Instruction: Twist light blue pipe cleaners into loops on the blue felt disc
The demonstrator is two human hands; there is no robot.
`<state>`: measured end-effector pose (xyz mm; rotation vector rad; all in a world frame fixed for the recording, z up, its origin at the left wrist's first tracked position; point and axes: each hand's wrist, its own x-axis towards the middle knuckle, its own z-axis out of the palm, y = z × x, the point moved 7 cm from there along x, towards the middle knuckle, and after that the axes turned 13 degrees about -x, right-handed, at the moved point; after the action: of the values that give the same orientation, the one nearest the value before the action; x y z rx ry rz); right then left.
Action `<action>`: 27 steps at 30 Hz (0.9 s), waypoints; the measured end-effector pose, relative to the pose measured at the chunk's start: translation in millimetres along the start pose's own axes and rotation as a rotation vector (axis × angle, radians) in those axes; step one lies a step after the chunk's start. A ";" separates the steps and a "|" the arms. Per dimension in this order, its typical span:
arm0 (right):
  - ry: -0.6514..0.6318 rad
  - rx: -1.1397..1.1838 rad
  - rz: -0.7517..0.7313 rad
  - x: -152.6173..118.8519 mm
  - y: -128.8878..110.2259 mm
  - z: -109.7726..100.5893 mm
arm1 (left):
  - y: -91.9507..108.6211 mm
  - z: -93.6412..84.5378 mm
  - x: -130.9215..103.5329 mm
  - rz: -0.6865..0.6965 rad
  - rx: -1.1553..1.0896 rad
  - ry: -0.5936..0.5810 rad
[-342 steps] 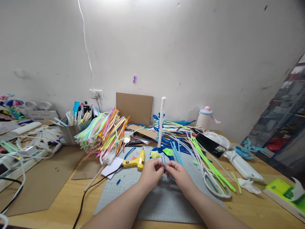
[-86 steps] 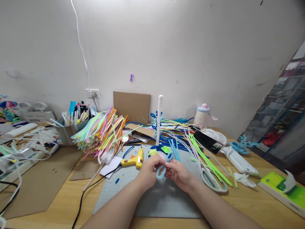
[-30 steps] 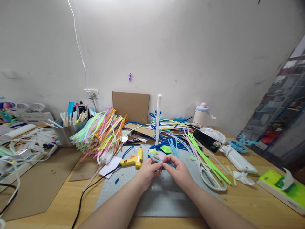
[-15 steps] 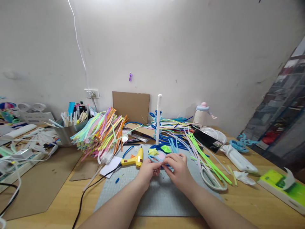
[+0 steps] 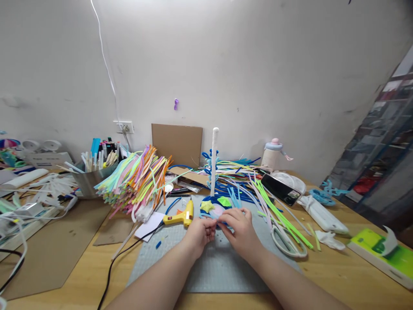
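Note:
My left hand (image 5: 199, 236) and my right hand (image 5: 241, 230) meet over the cutting mat (image 5: 226, 271), fingertips pinched together. Between them is a thin light blue pipe cleaner (image 5: 203, 215), mostly hidden by the fingers. Just behind stands a craft piece with a dark blue base (image 5: 209, 199) and an upright white post (image 5: 214, 161). On that base sit a yellow star (image 5: 207, 206), a green star (image 5: 223, 201) and a pale pink round piece (image 5: 217, 210). Dark blue loops (image 5: 206, 155) curl beside the post.
A yellow glue gun (image 5: 183, 215) lies left of my hands, its black cord running to the front. Scissors (image 5: 288, 245) rest at right near green pipe cleaners (image 5: 277, 211) and a phone (image 5: 280, 189). A big pipe cleaner bundle (image 5: 138, 181) leans by a metal pot (image 5: 92, 183).
The light blue pipe cleaner, which showed as a loop above my left fingers, is now lower and mostly hidden. Both hands have barely moved, still pinching together.

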<state>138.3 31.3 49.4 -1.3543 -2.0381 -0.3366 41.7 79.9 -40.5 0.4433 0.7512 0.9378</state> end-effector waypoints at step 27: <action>-0.121 0.230 0.026 0.2 1.8 9.7 | -15.0 1.9 -1.8 -0.257 -0.128 -0.025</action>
<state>136.1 37.4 42.0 -1.2838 -2.0831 -0.0074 50.7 70.3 -48.1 0.2391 0.7023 0.7327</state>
